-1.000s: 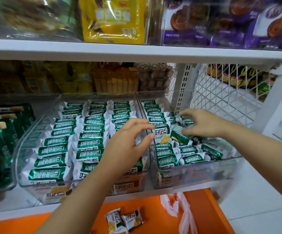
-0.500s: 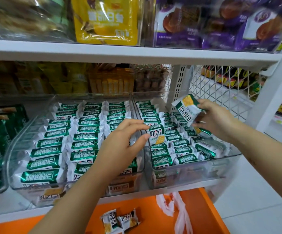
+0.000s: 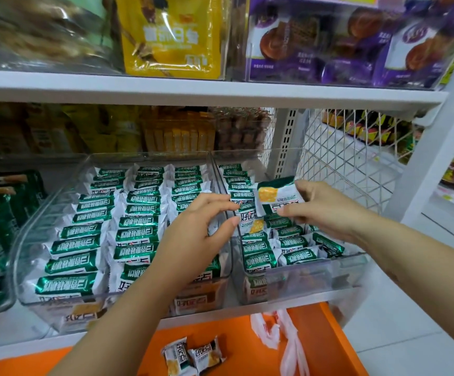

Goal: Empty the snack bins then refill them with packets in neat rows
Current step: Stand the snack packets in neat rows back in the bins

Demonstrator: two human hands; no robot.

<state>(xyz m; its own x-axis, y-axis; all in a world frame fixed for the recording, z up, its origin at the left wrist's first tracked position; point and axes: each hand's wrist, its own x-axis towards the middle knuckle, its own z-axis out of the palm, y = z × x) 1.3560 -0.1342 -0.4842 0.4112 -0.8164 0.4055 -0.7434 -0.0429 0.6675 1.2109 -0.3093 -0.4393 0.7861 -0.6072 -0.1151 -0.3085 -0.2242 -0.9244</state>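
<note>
Fingers (image 3: 306, 189) of the right hand (image 3: 329, 210) are clamped on 1 packet (image 3: 277, 196) held above the right bin (image 3: 315, 263), curved fingertips (image 3: 229, 206) of the left hand (image 3: 201, 232) touch an upright packet (image 3: 249, 215) at that bin's left wall, grip unclear, and adjacent packets (image 3: 288, 232) could be toppled by a tilted release.

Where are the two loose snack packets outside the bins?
Head view, bottom centre: the two white-and-green snack packets lie on the orange surface, just left of a white plastic bag.
</note>
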